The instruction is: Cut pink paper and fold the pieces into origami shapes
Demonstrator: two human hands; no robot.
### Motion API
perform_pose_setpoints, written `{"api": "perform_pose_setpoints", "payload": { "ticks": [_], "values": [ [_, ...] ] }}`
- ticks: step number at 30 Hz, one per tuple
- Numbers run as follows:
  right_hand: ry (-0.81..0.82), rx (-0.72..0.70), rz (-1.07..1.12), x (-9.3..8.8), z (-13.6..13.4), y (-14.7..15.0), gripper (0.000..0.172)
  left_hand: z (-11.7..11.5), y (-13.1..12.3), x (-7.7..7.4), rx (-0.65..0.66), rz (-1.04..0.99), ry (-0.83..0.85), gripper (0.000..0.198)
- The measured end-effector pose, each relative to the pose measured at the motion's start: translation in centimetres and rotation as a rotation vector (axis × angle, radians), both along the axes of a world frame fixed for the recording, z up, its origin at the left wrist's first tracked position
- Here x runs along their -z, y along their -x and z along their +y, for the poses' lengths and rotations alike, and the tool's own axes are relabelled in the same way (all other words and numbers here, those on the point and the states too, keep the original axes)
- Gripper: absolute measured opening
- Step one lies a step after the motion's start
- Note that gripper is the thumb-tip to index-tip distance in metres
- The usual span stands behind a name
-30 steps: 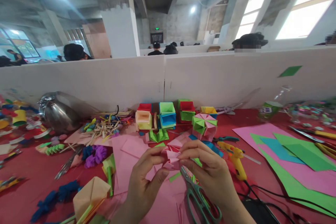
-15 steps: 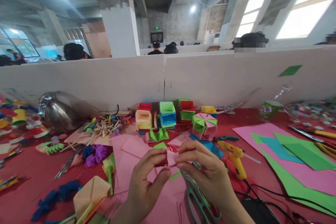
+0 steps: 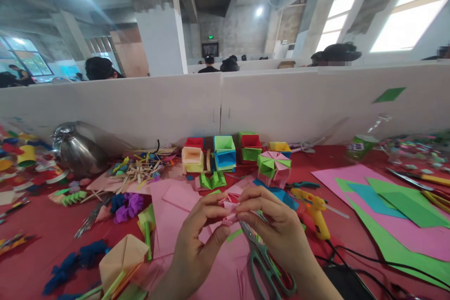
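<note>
A small piece of folded pink paper [image 3: 230,207] is pinched between both hands above the table's middle. My left hand [image 3: 202,236] has its thumb under the paper and its fingers along the left side. From the right, my right hand [image 3: 272,225] grips the other edge with thumb and fingertips. Part of the paper is covered by the fingers. Below the right hand lie green-handled scissors [image 3: 262,262], partly hidden by it. Pink paper sheets [image 3: 221,272] are spread underneath both hands.
Folded paper boxes [image 3: 225,152] and a pink-and-green paper shape [image 3: 274,166] stand by the white partition [image 3: 140,108]. A yellow glue gun [image 3: 316,206] with a black cord lies right, near coloured sheets [image 3: 404,211]. Left are a metal jug [image 3: 79,150] and wooden sticks [image 3: 142,173].
The pink paper has been turned and opened a little between the fingers, showing more folds and a darker pink part. Both hands stay in nearly the same place.
</note>
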State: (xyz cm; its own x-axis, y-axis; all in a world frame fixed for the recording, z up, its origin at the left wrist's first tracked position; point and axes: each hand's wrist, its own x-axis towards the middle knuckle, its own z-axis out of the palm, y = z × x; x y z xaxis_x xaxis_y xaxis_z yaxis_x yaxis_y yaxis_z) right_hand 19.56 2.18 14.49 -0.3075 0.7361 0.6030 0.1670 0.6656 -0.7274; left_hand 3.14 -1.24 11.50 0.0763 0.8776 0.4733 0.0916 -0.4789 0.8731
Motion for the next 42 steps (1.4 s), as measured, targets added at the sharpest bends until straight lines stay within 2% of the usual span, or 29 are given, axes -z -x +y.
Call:
{"api": "perform_pose_setpoints", "payload": {
  "ticks": [5, 10, 17, 24, 29, 32, 34, 36, 39, 42],
  "values": [
    [0.015, -0.025, 0.005, -0.01, -0.03, 0.04, 0.011, -0.01, 0.18, -0.15, -0.009, -0.065, 0.054, 0.013],
    [0.012, 0.051, 0.007, 0.19, 0.05, -0.13, 0.012, 0.14, 0.14, 0.25, -0.058, -0.141, 0.043, 0.011],
    [0.017, 0.087, -0.002, 0.25, 0.04, -0.19, 0.009, 0.14, -0.01, 0.02, -0.106, -0.187, 0.035, 0.007],
    [0.018, 0.087, 0.013, -0.01, 0.01, -0.22, 0.006, -0.01, 0.45, -0.02, -0.044, -0.144, -0.034, 0.015],
    [0.067, 0.083, 0.073, 0.03, 0.14, -0.27, 0.005, -0.07, 0.95, -0.11, 0.01, -0.037, -0.074, 0.022],
    [0.087, 0.093, 0.105, 0.11, 0.2, -0.37, 0.002, -0.06, 0.8, -0.14, 0.01, -0.16, -0.086, 0.039],
    [0.093, 0.089, 0.12, 0.11, 0.22, -0.41, 0.001, -0.04, 0.6, -0.22, 0.012, -0.304, 0.0, 0.047],
    [0.094, 0.061, 0.124, 0.08, 0.22, -0.39, 0.003, 0.01, 0.45, -0.34, 0.011, -0.356, 0.142, 0.041],
    [0.067, 0.021, 0.098, 0.05, 0.15, -0.27, 0.007, 0.16, 0.37, -0.51, 0.013, -0.259, 0.298, 0.023],
    [-0.001, 0.002, 0.071, -0.01, 0.01, -0.14, 0.014, 0.21, 0.27, -0.51, 0.011, -0.231, 0.321, 0.023]
  ]
}}
